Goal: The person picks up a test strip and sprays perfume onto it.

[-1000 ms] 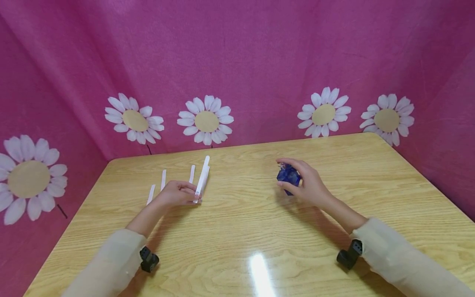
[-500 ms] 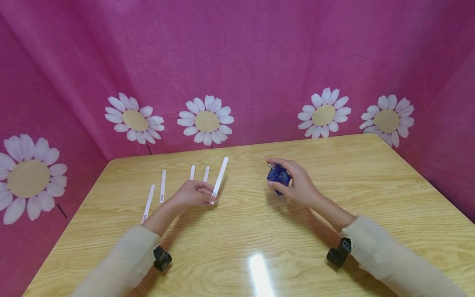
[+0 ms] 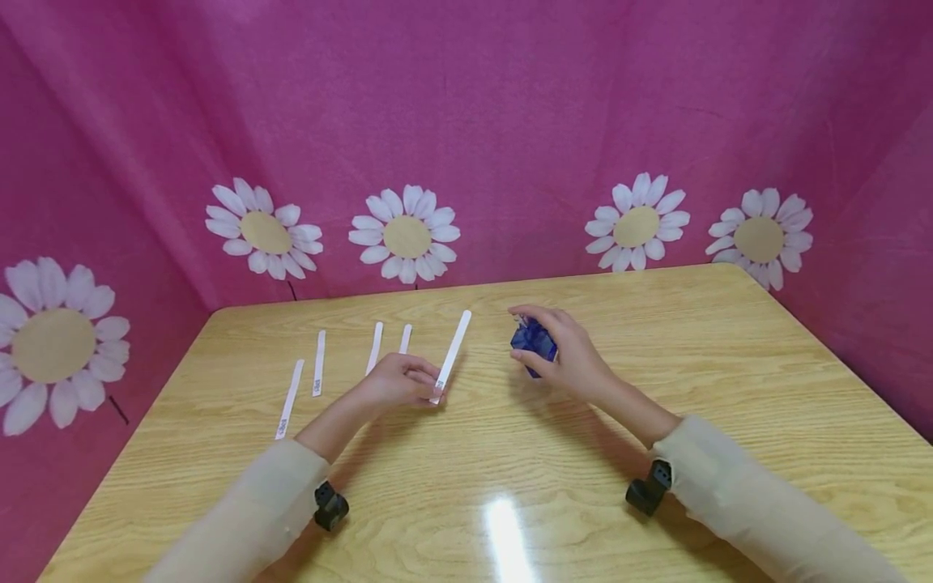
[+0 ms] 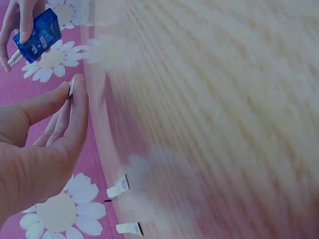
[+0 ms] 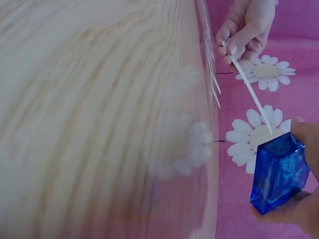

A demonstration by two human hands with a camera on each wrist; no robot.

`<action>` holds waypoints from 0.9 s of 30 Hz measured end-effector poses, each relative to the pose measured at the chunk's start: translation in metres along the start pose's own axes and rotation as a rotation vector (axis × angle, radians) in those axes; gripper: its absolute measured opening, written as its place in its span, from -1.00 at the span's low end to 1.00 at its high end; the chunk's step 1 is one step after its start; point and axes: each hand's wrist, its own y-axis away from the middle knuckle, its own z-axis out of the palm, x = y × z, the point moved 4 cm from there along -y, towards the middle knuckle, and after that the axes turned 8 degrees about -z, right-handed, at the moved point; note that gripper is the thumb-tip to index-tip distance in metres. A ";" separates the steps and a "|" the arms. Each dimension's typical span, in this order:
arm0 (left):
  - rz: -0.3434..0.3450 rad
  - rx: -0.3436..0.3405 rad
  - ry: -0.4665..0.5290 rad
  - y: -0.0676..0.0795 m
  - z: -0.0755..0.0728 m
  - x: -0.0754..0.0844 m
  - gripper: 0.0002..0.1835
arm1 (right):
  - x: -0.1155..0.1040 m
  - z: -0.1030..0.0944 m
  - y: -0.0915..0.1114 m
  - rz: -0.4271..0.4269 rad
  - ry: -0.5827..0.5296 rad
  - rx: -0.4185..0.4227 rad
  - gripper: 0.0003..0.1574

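Note:
In the head view my left hand (image 3: pixel 397 382) pinches a white perfume test strip (image 3: pixel 453 352) by its printed lower end, thumb against fingertips. The strip slants up and away, its rounded tip pointing toward the right hand. Held above the table, a blue glass perfume bottle (image 3: pixel 534 340) is gripped by my right hand (image 3: pixel 567 355), with the thumb on one end and a finger over the spray top. That spray top (image 4: pixel 15 59) is uncapped and silvery in the left wrist view. A short gap separates bottle and strip in the head view.
Several more white strips (image 3: pixel 319 363) lie spread on the left part of the wooden table (image 3: pixel 452 478), some partly behind the left hand. A pink curtain (image 3: pixel 481 138) printed with daisies hangs along the table's back edge and sides.
My left hand has moved right with the strip, uncovering several strips on the table. The right hand has brought the bottle left, so the two are closer together.

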 end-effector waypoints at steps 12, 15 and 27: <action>-0.014 -0.017 -0.043 0.002 0.007 0.007 -0.71 | -0.012 0.001 -0.007 0.024 0.010 -0.028 -0.36; -0.019 -0.015 -0.049 0.002 0.007 0.008 -0.71 | -0.013 0.001 -0.007 0.026 0.013 -0.031 -0.36; -0.007 -0.002 -0.056 0.004 0.008 0.003 -0.76 | -0.022 0.004 0.001 0.034 0.025 -0.065 -0.36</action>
